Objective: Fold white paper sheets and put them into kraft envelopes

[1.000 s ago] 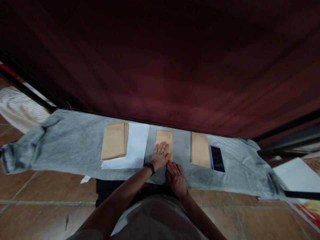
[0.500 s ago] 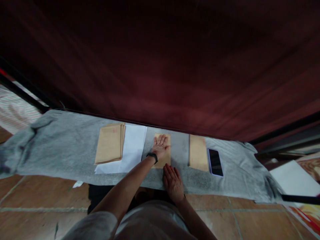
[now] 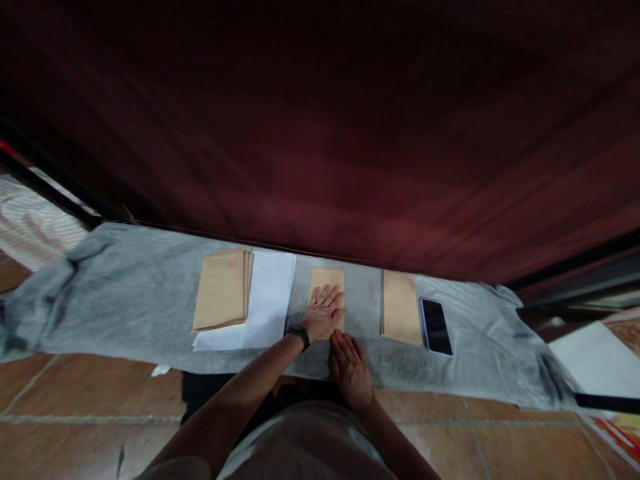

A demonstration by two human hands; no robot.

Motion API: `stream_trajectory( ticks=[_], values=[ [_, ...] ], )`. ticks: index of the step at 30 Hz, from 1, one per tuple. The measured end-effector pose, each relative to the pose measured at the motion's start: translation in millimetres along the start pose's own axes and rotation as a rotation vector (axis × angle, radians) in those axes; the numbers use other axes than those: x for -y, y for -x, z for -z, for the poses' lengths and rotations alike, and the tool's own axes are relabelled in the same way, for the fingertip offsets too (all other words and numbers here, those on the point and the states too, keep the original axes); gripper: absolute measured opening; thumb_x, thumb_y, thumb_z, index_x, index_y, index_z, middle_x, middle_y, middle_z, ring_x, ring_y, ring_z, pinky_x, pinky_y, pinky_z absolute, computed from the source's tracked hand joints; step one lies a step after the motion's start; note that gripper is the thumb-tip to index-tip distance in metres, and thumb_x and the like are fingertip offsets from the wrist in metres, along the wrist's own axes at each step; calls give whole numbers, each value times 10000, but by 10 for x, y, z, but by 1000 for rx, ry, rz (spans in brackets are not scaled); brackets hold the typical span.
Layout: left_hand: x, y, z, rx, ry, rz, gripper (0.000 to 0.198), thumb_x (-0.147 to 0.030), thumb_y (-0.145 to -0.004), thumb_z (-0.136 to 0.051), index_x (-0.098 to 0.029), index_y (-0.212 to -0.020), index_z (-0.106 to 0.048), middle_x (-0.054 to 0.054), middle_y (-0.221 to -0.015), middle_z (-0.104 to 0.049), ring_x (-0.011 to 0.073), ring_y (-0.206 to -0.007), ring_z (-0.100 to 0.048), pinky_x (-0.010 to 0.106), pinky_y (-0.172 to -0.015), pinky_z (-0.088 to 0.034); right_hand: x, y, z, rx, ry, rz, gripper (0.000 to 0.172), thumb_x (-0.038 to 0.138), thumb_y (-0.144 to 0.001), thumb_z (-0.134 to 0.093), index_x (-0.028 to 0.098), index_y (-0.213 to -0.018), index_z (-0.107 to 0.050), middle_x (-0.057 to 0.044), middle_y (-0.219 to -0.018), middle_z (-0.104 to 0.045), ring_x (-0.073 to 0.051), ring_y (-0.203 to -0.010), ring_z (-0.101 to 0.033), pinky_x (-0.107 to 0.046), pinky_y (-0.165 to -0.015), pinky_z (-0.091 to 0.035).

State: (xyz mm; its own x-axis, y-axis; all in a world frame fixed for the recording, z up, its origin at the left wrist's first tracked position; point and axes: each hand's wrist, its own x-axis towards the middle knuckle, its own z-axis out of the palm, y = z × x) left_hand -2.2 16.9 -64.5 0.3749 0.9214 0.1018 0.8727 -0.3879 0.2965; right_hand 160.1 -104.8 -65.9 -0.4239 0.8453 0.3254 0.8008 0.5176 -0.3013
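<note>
A brown paper envelope (image 3: 327,275) lies on a grey cloth in front of me, its far end showing a faint red print. My left hand (image 3: 323,312), with a dark band at the wrist, rests palm down across the envelope's middle, fingers spread. At the envelope's near right corner, my right hand (image 3: 351,370) lies flat with its fingertips at the edge, fingers stretched out. To the left, a stack of brown envelopes (image 3: 221,290) partly covers white paper sheets (image 3: 270,297). Another small pile of brown envelopes (image 3: 401,307) lies to the right.
A phone (image 3: 437,327) with a purple edge lies right of the right pile. The grey cloth (image 3: 130,293) covers a long narrow surface. Behind it hangs a dark red curtain (image 3: 320,180). Below is a tiled floor (image 3: 100,393).
My left hand has slid toward me over the envelope, uncovering its far end. My right hand stays at the near corner. The whole view has shifted slightly.
</note>
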Motion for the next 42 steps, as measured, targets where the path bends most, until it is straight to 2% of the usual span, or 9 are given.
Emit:
stream_trajectory(
  ticks=[9,16,19,24,29,32,36,39,42],
  values=[
    [-184,668,100,-13,26,-6,501,-321,-1018,-362,-289,-1518,-376,9,-1609,-351,232,-1523,-193,524,-1242,-120,-8,10,8,13,-10,-8,497,219,-1001,-415,184,-1496,-436,-82,-1452,-560,-211,-1378,-474,-443,-1193,-309],
    [-164,1016,58,-126,170,228,517,-214,-973,-392,-108,-1479,-407,153,-1599,-338,252,-1483,-305,441,-1189,-330,3,-7,18,2,-21,-7,503,175,-987,-406,194,-1488,-453,-77,-1453,-561,-217,-1343,-510,-444,-1177,-325],
    [-179,1017,86,-183,278,350,582,-130,-905,-426,-109,-1485,-387,159,-1550,-412,258,-1423,-400,427,-1156,-384,3,-15,6,14,-17,-18,514,163,-973,-412,186,-1484,-459,-80,-1448,-565,-228,-1333,-513,-448,-1171,-328],
    [-173,891,193,-234,476,516,642,-100,-798,-521,-118,-1436,-446,150,-1281,-611,267,-1198,-577,421,-1073,-455,3,-18,-16,25,-12,-23,526,147,-958,-399,185,-1478,-467,-76,-1458,-555,-233,-1320,-511,-448,-1170,-313],
    [-54,795,228,-201,935,708,572,-110,-735,-600,-166,-1300,-535,44,-934,-693,220,-909,-671,378,-885,-532,8,-13,-28,16,-6,-29,528,164,-967,-391,199,-1491,-450,-74,-1449,-562,-239,-1308,-513,-448,-1158,-317],
    [-36,775,221,-193,1055,708,397,-116,-723,-601,-175,-1116,-611,13,-826,-687,201,-815,-674,346,-806,-541,19,-43,-27,15,-3,-32,507,184,-980,-391,193,-1482,-463,-84,-1425,-582,-250,-1285,-528,-457,-1148,-319],
    [-129,783,281,-218,1132,665,217,-153,-742,-597,-180,-955,-628,28,-888,-706,195,-857,-679,331,-812,-543,57,-152,-12,4,16,-62,486,238,-993,-423,216,-1476,-475,-98,-1369,-623,-275,-1214,-569,-466,-1101,-360],
    [-238,792,422,-233,1230,631,211,-246,-769,-648,-179,-969,-636,44,-941,-713,200,-897,-682,324,-816,-546,79,-267,49,-2,10,-96,462,227,-994,-413,213,-1444,-516,-116,-1319,-649,-284,-1161,-601,-439,-1017,-438],
    [-325,789,599,-220,1458,627,351,-406,-778,-718,-187,-1042,-646,57,-975,-708,194,-870,-687,312,-763,-557,58,-394,189,-20,-85,-165,436,177,-998,-361,220,-1365,-592,-103,-1224,-686,-240,-1030,-663,-349,-880,-508]
  ],
)
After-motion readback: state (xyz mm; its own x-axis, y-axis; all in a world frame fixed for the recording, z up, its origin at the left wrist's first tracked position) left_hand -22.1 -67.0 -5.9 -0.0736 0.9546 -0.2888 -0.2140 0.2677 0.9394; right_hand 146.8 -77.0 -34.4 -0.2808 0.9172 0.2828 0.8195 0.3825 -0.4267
